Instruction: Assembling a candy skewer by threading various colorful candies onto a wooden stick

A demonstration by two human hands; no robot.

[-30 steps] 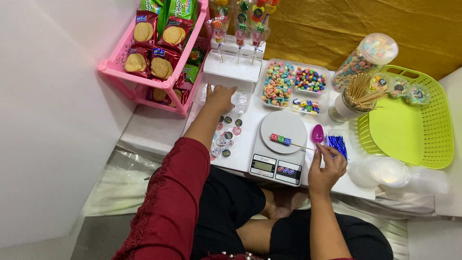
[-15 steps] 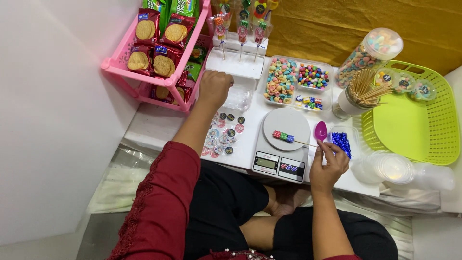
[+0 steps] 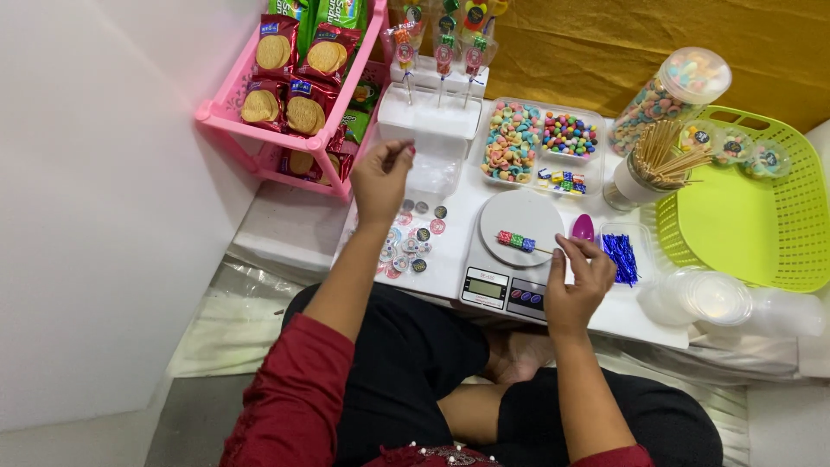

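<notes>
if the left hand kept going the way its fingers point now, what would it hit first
Likely the clear plastic box just ahead of the left hand, then the white stand of candy sticks behind it; the hand's height is unclear.

A plain white wall [image 3: 95, 199] fills the whole side left of the low white table [image 3: 450, 259], evenly lit and without shadow. Behind the table's far edge hangs a mustard-yellow cloth backdrop [image 3: 605, 43], creased in soft folds. Below the table's near edge the floor [image 3: 186, 424] is grey, and a sheet of clear, crinkled plastic [image 3: 233, 303] lies over it, running under the table and catching a little shine from the light.
</notes>
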